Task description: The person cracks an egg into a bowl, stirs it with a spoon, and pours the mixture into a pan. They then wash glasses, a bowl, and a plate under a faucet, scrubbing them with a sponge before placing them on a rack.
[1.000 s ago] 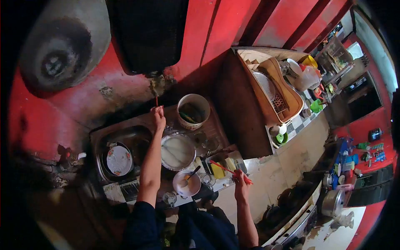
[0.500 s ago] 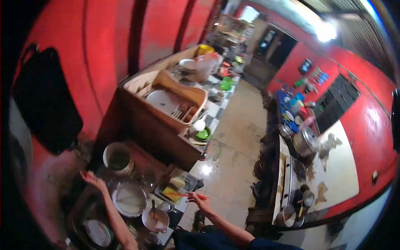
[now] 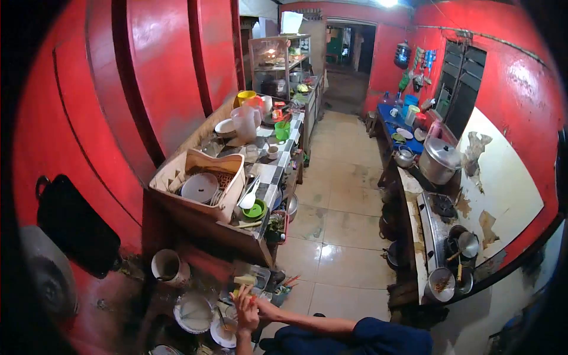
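Note:
My left hand (image 3: 245, 312) is raised over the washing area, its fingers stretched upward and slightly apart. My right hand (image 3: 267, 309) meets it from the right, its fingers largely hidden behind the left hand. A small red patch shows between the hands; I cannot make out what it is. Just beyond them is a clear rectangular tub (image 3: 260, 273) with pale and yellow blocks inside. Thin red sticks or handles (image 3: 291, 281) lie by its right side. Left of my hands are a white basin (image 3: 193, 312) and a white bowl (image 3: 223, 332) with a utensil in it.
A pail (image 3: 170, 266) stands at the left wall. Ahead, a dish rack (image 3: 201, 183) with plates sits on a tiled counter (image 3: 269, 176) beside green bowls (image 3: 255, 208). Across the tiled floor (image 3: 331, 225), a stove (image 3: 441, 216) and a large pot (image 3: 440, 161) line the right wall.
My view has lifted and levelled. My hands have come together from apart. The long red-orange thing my right hand held is no longer plainly in it; red sticks now show beside the tub.

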{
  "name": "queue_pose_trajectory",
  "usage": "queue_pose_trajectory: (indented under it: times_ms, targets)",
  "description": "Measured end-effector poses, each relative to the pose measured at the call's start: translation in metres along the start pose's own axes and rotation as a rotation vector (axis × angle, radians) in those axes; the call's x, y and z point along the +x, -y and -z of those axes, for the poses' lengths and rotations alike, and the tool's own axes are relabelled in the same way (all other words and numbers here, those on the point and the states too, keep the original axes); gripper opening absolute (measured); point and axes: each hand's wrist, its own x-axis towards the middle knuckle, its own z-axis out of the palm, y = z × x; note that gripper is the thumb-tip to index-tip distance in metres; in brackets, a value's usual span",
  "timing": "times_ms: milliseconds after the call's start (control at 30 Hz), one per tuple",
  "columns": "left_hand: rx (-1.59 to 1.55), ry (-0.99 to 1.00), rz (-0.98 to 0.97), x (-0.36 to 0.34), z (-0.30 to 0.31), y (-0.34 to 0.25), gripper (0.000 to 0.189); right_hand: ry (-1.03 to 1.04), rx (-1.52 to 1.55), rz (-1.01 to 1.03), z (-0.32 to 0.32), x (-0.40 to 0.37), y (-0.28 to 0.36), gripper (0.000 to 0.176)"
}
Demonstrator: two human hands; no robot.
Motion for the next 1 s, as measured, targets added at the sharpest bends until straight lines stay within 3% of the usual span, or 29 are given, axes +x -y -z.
queue_pose_trajectory:
  times_ms: [133,233,333,367,400,467,533,600,667,733,800,833,867,933,967,1000]
  targets:
    - [0.015,-0.023,0.048,0.007,-0.029,-0.04,0.019,-0.033,0.019,0.062,0.035,-0.034,-0.005,0.038]
    - [-0.049,0.083,0.026,0.008,-0.053,-0.059,0.023,-0.032,0.123,0.109,0.057,-0.059,-0.034,0.023]
    - [0.041,0.231,-0.051,0.013,-0.083,-0.076,0.027,-0.299,0.192,0.064,0.081,-0.079,-0.016,0.016]
    - [0.096,0.246,-0.068,0.016,-0.09,-0.08,0.028,-0.226,0.189,-0.055,0.098,-0.089,-0.012,0.017]
    - [0.156,0.258,-0.079,0.019,-0.096,-0.082,0.03,-0.294,0.236,-0.089,0.104,-0.101,-0.027,0.017]
    - [-0.118,0.098,0.074,0.021,-0.117,-0.082,0.036,-0.404,0.366,-0.257,0.12,-0.114,-0.032,0.017]
    - [0.049,0.252,0.146,0.006,-0.145,-0.055,0.027,-0.467,0.444,-0.541,0.158,-0.112,-0.002,0.019]
    - [0.032,0.351,0.17,0.008,-0.165,-0.05,0.018,-0.41,0.461,-0.621,0.18,-0.121,-0.001,0.02]
    - [0.047,0.417,0.219,0.01,-0.186,-0.047,0.014,-0.545,0.745,-0.598,0.186,-0.142,-0.02,0.022]
    - [0.055,0.497,0.23,0.016,-0.207,-0.046,0.011,-0.558,0.693,-0.665,0.202,-0.168,-0.037,0.023]
    - [-0.037,0.539,0.114,0.016,-0.224,-0.046,0.011,-0.58,0.649,-0.738,0.209,-0.194,-0.051,0.025]
    - [-0.024,0.708,0.251,0.014,-0.233,-0.045,0.014,-0.61,0.637,-0.75,0.209,-0.206,-0.059,0.025]
    - [-0.034,0.729,0.255,0.01,-0.243,-0.046,0.014,-0.637,0.624,-0.761,0.209,-0.218,-0.067,0.025]
    - [0.214,0.645,0.036,-0.003,-0.26,-0.049,0.03,-0.669,0.581,-0.813,0.208,-0.235,-0.075,0.023]
    - [0.319,0.587,-0.01,-0.016,-0.268,-0.044,0.046,-0.733,0.57,-0.865,0.209,-0.24,-0.08,0.022]
    - [0.312,0.601,-0.009,-0.022,-0.271,-0.042,0.046,-0.796,0.559,-0.915,0.211,-0.244,-0.085,0.02]
